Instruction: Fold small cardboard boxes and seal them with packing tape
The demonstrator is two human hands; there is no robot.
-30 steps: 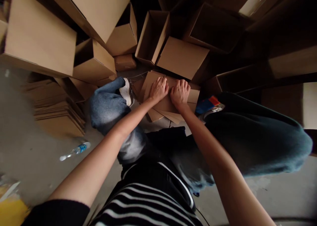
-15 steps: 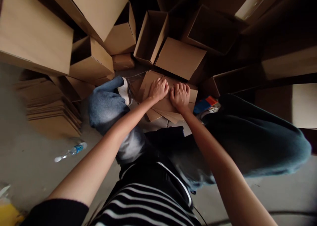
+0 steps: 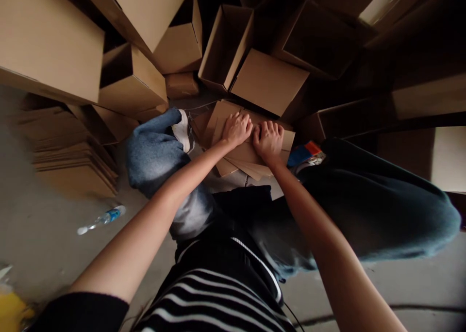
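My left hand rests palm down on a stack of flat cardboard pieces on the floor between my legs. Right beside it, my right hand presses on the same top sheet, its thumb toward the left hand. The fingers of both hands are slightly bent, with the tips against the cardboard; neither hand is wrapped round an edge. Loose sheets fan out from the stack's near side. What lies beneath my palms is hidden.
Open cardboard boxes crowd the far side. Folded cardboard is stacked on the left, with a plastic bottle lying near it. A blue and orange packet is by my right leg. A dark cable crosses the floor.
Both hands stay on the cardboard with little movement relative to it. The view has shifted slightly, so the boxes at the back appear a bit higher.
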